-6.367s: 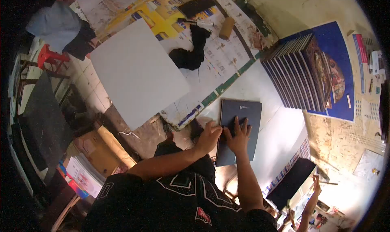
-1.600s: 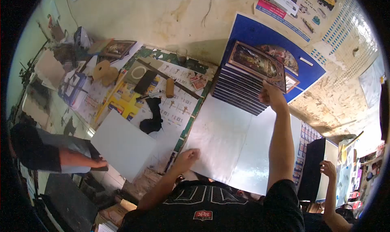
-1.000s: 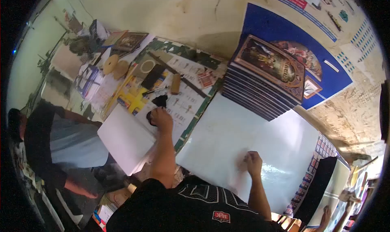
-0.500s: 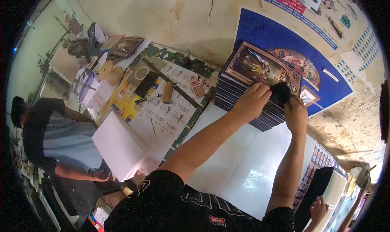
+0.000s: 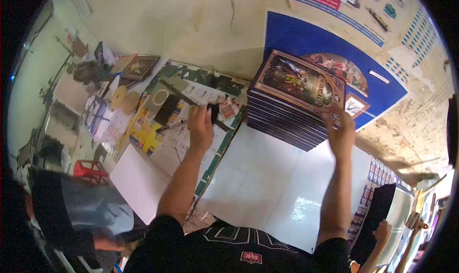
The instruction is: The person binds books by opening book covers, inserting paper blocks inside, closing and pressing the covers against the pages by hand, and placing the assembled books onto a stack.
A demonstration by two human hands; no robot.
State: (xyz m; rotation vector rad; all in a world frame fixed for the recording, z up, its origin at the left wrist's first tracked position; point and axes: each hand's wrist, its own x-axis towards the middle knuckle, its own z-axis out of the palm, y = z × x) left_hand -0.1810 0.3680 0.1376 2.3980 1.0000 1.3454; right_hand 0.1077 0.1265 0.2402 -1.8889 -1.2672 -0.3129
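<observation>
My left hand (image 5: 202, 129) is over the work surface to the left, fingers closed on a wad of black cloth (image 5: 214, 111). Close beside it are a brown cylinder and a small reddish picture card (image 5: 228, 110). A tall stack of thick books (image 5: 287, 120) with dark edges stands against the wall, its top cover (image 5: 301, 79) showing painted figures in an ornate border. At the stack's near right corner is my right hand (image 5: 342, 134). Motion smears its fingers, and whether they touch the books is unclear.
A glossy white board (image 5: 258, 172) lies in front of the stack. Tape rolls (image 5: 125, 100), a pen (image 5: 171, 125) and printed sheets lie left, near a stack of white paper (image 5: 138, 182). One person stands at left; another person's hand (image 5: 382, 232) is at lower right.
My left hand has carried the black cloth from the top book leftward to the work surface. My right hand has come off the cloth and lowered slightly at the stack's corner.
</observation>
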